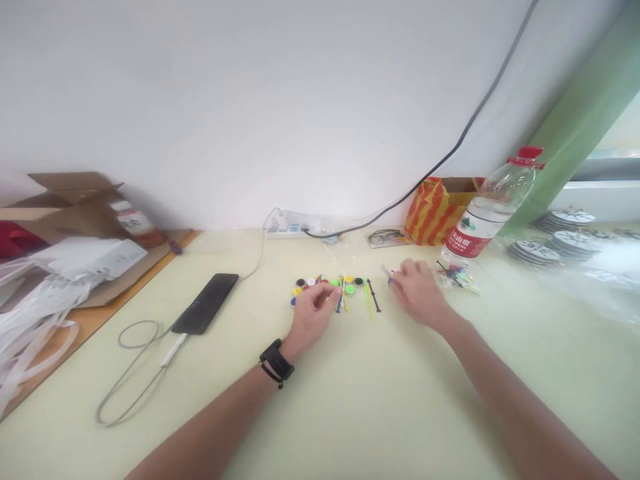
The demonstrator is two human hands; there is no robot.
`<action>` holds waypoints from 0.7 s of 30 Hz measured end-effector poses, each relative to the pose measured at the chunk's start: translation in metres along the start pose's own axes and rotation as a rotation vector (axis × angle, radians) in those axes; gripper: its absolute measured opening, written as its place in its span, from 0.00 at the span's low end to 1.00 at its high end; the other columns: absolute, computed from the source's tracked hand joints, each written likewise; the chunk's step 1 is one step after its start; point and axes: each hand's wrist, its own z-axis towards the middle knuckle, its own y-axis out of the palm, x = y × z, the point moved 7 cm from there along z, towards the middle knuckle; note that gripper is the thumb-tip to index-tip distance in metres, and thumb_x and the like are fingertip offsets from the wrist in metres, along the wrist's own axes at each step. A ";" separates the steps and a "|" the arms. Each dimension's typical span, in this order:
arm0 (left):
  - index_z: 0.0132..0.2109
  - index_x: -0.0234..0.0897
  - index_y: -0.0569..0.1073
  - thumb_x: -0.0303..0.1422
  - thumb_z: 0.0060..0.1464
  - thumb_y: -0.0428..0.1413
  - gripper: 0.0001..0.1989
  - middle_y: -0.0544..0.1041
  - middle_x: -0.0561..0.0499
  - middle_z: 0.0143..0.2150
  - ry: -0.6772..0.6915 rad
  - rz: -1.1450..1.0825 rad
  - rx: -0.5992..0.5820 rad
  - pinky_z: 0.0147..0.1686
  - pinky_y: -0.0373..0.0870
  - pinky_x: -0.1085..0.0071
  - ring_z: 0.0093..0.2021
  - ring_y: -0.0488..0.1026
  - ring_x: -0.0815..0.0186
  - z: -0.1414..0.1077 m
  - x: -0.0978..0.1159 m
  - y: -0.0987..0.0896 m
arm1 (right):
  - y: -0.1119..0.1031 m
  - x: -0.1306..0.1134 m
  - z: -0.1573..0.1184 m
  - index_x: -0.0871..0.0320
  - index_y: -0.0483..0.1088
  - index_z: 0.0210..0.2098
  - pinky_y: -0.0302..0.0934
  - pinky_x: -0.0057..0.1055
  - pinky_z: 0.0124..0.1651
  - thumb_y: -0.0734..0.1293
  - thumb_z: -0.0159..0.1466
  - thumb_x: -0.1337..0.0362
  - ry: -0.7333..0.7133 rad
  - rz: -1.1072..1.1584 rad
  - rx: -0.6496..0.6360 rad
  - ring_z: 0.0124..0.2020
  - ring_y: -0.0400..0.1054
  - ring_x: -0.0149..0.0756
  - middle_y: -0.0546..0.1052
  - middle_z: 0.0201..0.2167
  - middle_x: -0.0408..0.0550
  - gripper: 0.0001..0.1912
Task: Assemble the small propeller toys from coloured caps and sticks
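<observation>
My left hand (313,313), with a black watch (277,363) on its wrist, rests over a group of small coloured parts. Its fingers are curled, thumb near forefinger; what they hold, if anything, is hidden. Around it lie small round discs, among them a yellow disc (349,279), a green disc (350,290) and a black disc (359,282). Thin rods lie to its right, including a yellow-green rod (370,300) and a black rod (374,295). My right hand (417,290), slightly blurred, pinches a thin pale stick (385,272). A bag of small parts (463,279) lies just beyond it.
A water bottle (487,207) and a striped bag (433,210) stand at the back right, near a power strip (287,230) and black cable (440,160). A phone (207,303) lies charging at left. Cardboard (75,193) is at far left, stacked round discs (533,253) at right.
</observation>
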 end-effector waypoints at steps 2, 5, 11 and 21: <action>0.34 0.38 0.78 0.43 0.63 0.58 0.14 0.75 0.52 0.29 0.064 0.137 0.001 0.34 0.65 0.68 0.30 0.67 0.65 -0.001 0.005 0.000 | 0.021 -0.003 -0.006 0.56 0.72 0.35 0.59 0.46 0.46 0.59 0.71 0.62 -0.039 -0.039 -0.150 0.44 0.60 0.50 0.70 0.44 0.58 0.13; 0.40 0.41 0.81 0.40 0.65 0.56 0.11 0.81 0.49 0.40 0.194 0.332 -0.060 0.53 0.66 0.58 0.42 0.73 0.59 -0.004 0.016 0.006 | 0.033 -0.001 -0.009 0.56 0.74 0.36 0.59 0.47 0.46 0.60 0.71 0.62 -0.026 -0.092 -0.216 0.45 0.60 0.51 0.69 0.46 0.59 0.13; 0.65 0.49 0.72 0.42 0.67 0.54 0.22 0.62 0.48 0.73 0.242 0.642 -0.315 0.64 0.52 0.35 0.67 0.55 0.40 -0.018 0.013 0.025 | 0.034 0.030 -0.006 0.57 0.77 0.41 0.59 0.49 0.47 0.61 0.70 0.61 0.107 -0.198 -0.174 0.45 0.59 0.54 0.69 0.42 0.60 0.13; 0.65 0.46 0.72 0.40 0.66 0.55 0.22 0.72 0.45 0.66 0.316 0.649 -0.322 0.62 0.59 0.40 0.61 0.61 0.45 -0.022 0.019 0.027 | 0.019 0.028 -0.003 0.58 0.74 0.39 0.59 0.48 0.48 0.63 0.68 0.61 0.165 -0.135 0.034 0.45 0.61 0.54 0.72 0.39 0.59 0.10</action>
